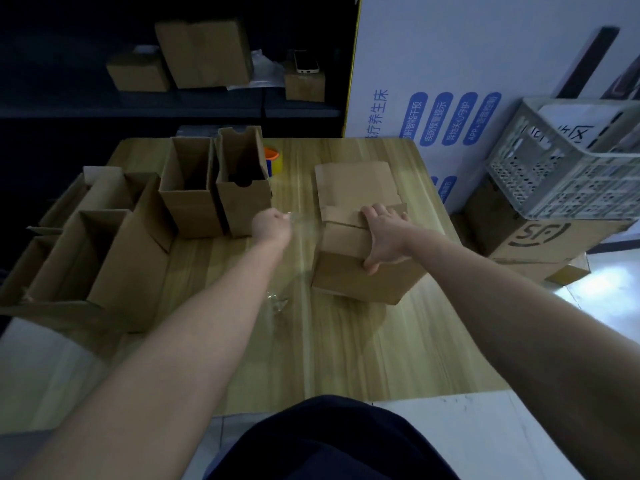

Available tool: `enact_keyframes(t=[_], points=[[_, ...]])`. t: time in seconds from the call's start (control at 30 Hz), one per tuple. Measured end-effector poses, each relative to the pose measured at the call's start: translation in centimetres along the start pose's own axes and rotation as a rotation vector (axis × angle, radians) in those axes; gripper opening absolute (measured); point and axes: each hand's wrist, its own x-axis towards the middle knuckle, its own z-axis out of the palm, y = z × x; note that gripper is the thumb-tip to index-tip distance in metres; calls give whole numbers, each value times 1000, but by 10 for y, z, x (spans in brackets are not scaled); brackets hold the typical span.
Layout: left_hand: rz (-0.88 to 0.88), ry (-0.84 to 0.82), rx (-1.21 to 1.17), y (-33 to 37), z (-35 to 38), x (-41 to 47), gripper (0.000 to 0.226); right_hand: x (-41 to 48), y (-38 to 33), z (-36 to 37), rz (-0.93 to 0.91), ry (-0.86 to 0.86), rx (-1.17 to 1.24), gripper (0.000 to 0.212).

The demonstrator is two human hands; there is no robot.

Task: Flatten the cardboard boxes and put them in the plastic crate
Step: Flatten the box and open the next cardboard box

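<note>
On the wooden table [346,348], the right hand [384,239], fingers apart, is pressing a cardboard box [346,277]; the left hand [272,226] is pinching clear tape [304,225].

wooden table [346,358], light grain, seen from its near edge. at the left edge: group of large open cardboard boxes [114,258], packed together. towards the far edge, left of middle: two tall open cartons [188,202], upright and side by side, with a roll of packing tape [274,161] just behind them. near the right edge: squat cardboard box [346,282], flaps down. middle: scrap of crumpled clear tape [277,302].
</note>
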Motion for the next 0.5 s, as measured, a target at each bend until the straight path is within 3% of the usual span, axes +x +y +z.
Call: enact_keyframes(t=[0.17, 0.5], points=[[-138, 65, -82, -47, -37, 15, 12, -9, 29, -10, 114, 4, -18, 120], [83, -17, 308, -110, -4, -8, 25, -1, 5, 3, 35, 40, 14, 124]])
